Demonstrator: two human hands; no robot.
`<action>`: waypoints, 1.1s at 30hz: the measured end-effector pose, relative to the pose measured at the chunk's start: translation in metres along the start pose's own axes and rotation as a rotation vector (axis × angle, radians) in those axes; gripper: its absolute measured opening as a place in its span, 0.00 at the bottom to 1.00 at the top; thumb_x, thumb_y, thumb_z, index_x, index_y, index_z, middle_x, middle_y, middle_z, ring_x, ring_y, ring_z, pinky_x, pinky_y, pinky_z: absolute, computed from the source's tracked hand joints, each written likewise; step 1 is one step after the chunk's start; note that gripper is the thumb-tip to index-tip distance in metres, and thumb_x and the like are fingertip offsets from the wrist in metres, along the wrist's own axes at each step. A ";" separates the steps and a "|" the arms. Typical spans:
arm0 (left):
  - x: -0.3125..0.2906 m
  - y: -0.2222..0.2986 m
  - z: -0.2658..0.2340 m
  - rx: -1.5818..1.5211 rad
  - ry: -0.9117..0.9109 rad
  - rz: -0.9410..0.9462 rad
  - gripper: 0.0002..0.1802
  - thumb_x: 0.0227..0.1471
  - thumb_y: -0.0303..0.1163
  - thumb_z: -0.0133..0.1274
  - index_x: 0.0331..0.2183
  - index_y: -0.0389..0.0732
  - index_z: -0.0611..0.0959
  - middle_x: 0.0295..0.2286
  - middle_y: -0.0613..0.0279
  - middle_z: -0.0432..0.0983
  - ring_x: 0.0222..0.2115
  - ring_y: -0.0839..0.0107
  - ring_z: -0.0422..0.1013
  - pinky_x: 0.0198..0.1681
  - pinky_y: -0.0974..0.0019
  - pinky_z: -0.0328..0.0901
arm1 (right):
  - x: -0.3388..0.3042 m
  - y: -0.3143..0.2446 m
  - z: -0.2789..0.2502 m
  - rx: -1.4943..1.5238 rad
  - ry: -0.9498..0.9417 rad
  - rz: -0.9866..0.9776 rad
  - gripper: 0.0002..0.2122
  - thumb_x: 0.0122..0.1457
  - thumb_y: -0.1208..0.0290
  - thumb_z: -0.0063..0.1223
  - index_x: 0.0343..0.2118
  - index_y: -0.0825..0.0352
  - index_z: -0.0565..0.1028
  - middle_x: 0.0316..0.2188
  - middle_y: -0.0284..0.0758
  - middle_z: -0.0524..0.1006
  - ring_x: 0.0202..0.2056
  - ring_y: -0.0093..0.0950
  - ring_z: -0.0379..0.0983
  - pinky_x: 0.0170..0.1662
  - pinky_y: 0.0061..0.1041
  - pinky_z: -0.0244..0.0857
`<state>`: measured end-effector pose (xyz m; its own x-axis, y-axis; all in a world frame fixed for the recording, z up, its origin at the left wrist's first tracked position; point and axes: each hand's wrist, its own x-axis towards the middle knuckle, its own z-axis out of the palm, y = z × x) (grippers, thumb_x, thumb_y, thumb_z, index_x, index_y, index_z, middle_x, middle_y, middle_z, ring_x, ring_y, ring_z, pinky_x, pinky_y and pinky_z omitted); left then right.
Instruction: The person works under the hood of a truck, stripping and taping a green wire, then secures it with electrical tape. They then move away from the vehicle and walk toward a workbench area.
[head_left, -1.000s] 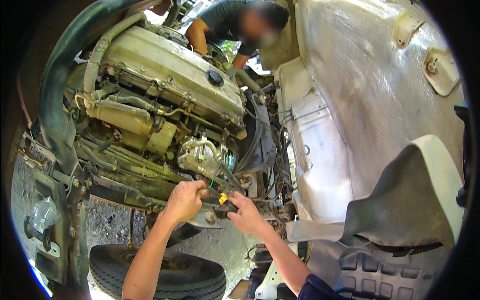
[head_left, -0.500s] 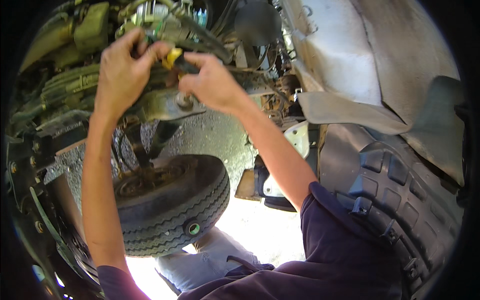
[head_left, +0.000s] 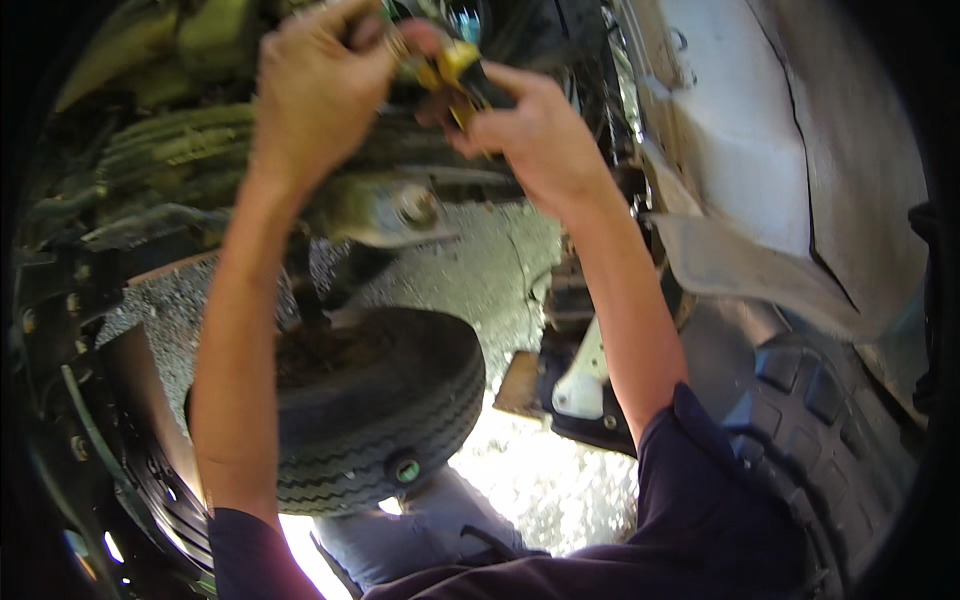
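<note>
Both my arms reach up over an exposed vehicle chassis. My right hand is closed around a yellow-and-black hand tool, whose exact kind is blurred. The tool points toward my left hand. My left hand is pinched shut at the top edge of the view, with a bit of green showing by its fingertips; what it grips is hidden. The two hands are close together, the tool's yellow end lying between them. Below them is a metal bracket with a large bolt.
A treaded tire stands below, between my forearms. Dark frame rails run along the left. Pale body panels and a ribbed black liner fill the right. Gravelly ground shows beneath.
My view has shifted, and tire and bracket now appear farther right. Both hands sit higher and farther right in the picture, still close together, with the tool still in my right hand.
</note>
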<state>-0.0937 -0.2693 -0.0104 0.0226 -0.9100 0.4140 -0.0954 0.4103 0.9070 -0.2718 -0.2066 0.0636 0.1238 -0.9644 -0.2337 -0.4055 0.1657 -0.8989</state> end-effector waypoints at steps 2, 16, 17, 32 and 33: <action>-0.002 0.002 0.002 -0.073 0.003 -0.032 0.24 0.49 0.35 0.69 0.21 0.37 0.69 0.14 0.60 0.55 0.17 0.68 0.54 0.22 0.60 0.56 | -0.003 0.000 0.001 0.047 -0.004 0.016 0.16 0.52 0.80 0.55 0.45 0.72 0.81 0.31 0.28 0.79 0.32 0.16 0.72 0.38 0.19 0.67; -0.001 0.009 -0.022 -0.072 -0.307 -0.033 0.22 0.57 0.36 0.65 0.27 0.36 0.68 0.19 0.62 0.57 0.22 0.68 0.53 0.25 0.61 0.54 | -0.010 -0.008 -0.003 -0.043 -0.128 0.082 0.21 0.50 0.84 0.51 0.51 0.74 0.78 0.49 0.33 0.76 0.47 0.23 0.71 0.52 0.22 0.67; -0.001 0.009 -0.023 -0.075 -0.327 -0.033 0.21 0.58 0.35 0.64 0.29 0.36 0.68 0.19 0.60 0.59 0.22 0.65 0.54 0.26 0.60 0.56 | -0.010 -0.008 -0.004 -0.104 -0.135 0.042 0.22 0.50 0.85 0.51 0.51 0.74 0.77 0.51 0.35 0.74 0.49 0.25 0.71 0.53 0.23 0.67; -0.020 0.013 -0.036 0.005 -0.242 -0.062 0.24 0.55 0.38 0.67 0.29 0.34 0.69 0.22 0.52 0.67 0.22 0.59 0.62 0.28 0.57 0.60 | -0.009 -0.019 0.004 -0.571 -0.143 -0.235 0.23 0.50 0.84 0.50 0.53 0.75 0.74 0.50 0.47 0.73 0.53 0.47 0.71 0.59 0.35 0.64; -0.020 0.013 -0.036 -0.002 -0.237 -0.070 0.27 0.52 0.39 0.70 0.26 0.34 0.68 0.20 0.53 0.65 0.21 0.59 0.59 0.26 0.57 0.59 | -0.008 -0.018 0.005 -0.538 -0.155 -0.215 0.22 0.50 0.84 0.50 0.52 0.75 0.74 0.50 0.46 0.74 0.52 0.45 0.71 0.59 0.35 0.64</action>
<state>-0.0594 -0.2435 -0.0045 -0.2049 -0.9247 0.3208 -0.0994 0.3457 0.9331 -0.2606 -0.2005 0.0802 0.3684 -0.9166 -0.1553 -0.7531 -0.1963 -0.6279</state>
